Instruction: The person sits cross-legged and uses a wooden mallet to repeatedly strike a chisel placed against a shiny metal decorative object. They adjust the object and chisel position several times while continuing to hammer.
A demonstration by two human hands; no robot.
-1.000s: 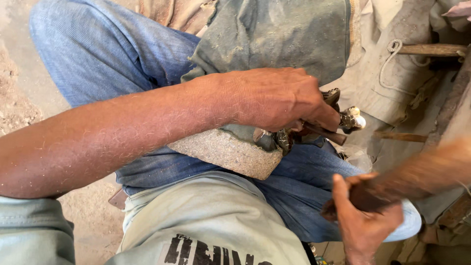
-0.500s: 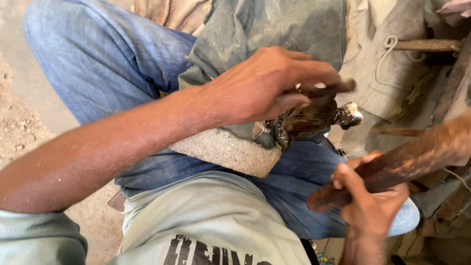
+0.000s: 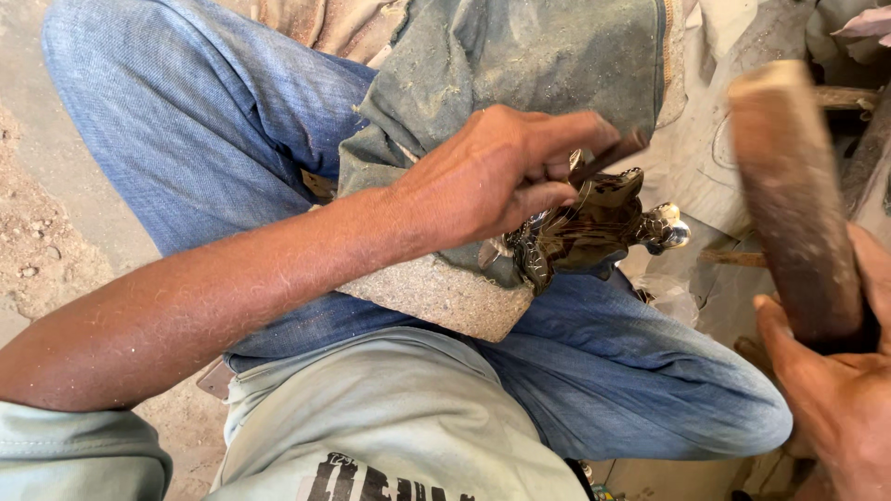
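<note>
A: What is the left hand [image 3: 501, 176] gripping?

B: A thin dark tool [image 3: 608, 156], a slim rod pinched between thumb and fingers, its end sticking out to the right of the knuckles. Its tip is hidden under the hand, so I cannot tell if it touches the piece below.

A: And that piece?

B: A small metal figurine [image 3: 594, 227], dark brown and glossy, with ridged, patterned relief along its left part and a bright, silvery rounded end pointing right. It lies just under the left hand, on the lap near the middle of the scene, at the edge of a pale rough stone block [image 3: 436, 297] and a dusty grey-green cloth [image 3: 520, 65].

A: The right hand [image 3: 835, 399]?

B: Clenched around a thick wooden club [image 3: 794, 195], worn brown with a pale blunt top, raised upright at the right side, well apart from the figurine.

A: Around them?

B: Blue jeans [image 3: 204, 121] over crossed legs, a pale shirt [image 3: 390, 427] at the near edge, sandy ground [image 3: 37, 232] on the left.
</note>
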